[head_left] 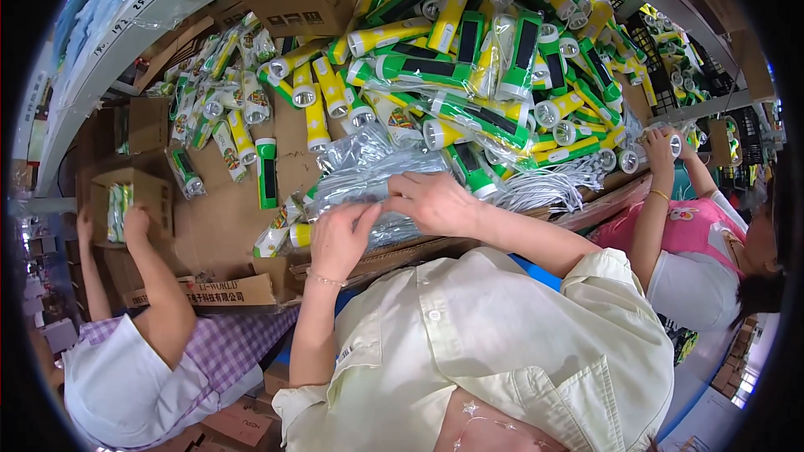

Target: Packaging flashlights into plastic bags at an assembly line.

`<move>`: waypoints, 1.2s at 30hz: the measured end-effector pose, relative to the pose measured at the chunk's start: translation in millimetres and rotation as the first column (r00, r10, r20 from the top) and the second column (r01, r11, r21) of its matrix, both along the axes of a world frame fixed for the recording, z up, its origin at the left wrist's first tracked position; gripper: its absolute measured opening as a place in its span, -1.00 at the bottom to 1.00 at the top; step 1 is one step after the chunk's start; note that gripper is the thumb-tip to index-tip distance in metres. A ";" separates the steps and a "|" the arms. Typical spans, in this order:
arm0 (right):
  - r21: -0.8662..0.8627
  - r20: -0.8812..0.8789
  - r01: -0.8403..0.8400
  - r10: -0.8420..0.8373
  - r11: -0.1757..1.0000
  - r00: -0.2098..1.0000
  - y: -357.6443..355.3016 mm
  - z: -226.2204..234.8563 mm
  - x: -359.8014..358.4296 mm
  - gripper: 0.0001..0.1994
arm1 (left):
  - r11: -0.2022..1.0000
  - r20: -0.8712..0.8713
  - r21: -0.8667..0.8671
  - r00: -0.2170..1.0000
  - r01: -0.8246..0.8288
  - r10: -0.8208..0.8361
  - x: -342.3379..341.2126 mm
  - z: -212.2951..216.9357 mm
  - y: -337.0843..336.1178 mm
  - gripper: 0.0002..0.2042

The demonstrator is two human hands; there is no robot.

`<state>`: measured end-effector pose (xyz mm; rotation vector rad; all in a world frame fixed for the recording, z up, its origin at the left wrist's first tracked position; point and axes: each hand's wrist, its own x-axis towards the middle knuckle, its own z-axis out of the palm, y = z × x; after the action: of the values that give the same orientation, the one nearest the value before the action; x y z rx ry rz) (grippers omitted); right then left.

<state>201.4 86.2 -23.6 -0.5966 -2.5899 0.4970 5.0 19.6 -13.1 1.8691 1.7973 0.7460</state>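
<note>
In front of me lies a stack of clear plastic bags [356, 169]. My left hand [339, 238] is closed, thumb and fingers pinching a clear bag at its near edge. Touching the same edge, my right hand [440, 203] has its fingers bent and pressed together on the bag; the fingertips of both hands nearly meet. Beyond the bags is a large heap of green and yellow flashlights [452, 12], many with a dark panel on the side. A bundle of white cables [548, 188] lies just right of my right hand. A yellow flashlight end [300, 235] shows beside my left hand.
Bagged flashlights [222, 88] cover the far left of the cardboard-lined table [289, 159]. On the left a co-worker's hand [138, 222] is at an open carton [163, 188]. Another co-worker's hand [662, 146] holds a flashlight on the right. Black crates [657, 54] stand behind.
</note>
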 end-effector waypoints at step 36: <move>0.113 0.149 0.394 -0.408 0.912 0.901 230.7 16.9 -25.8 -0.48 | 0.902 0.022 -0.159 0.912 -0.401 0.409 -36.7 -16.3 11.3 -0.72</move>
<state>175.6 316.9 -6.7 -1.1570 -2.5242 0.2097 -31.7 30.9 -29.4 1.3767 2.1719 0.7665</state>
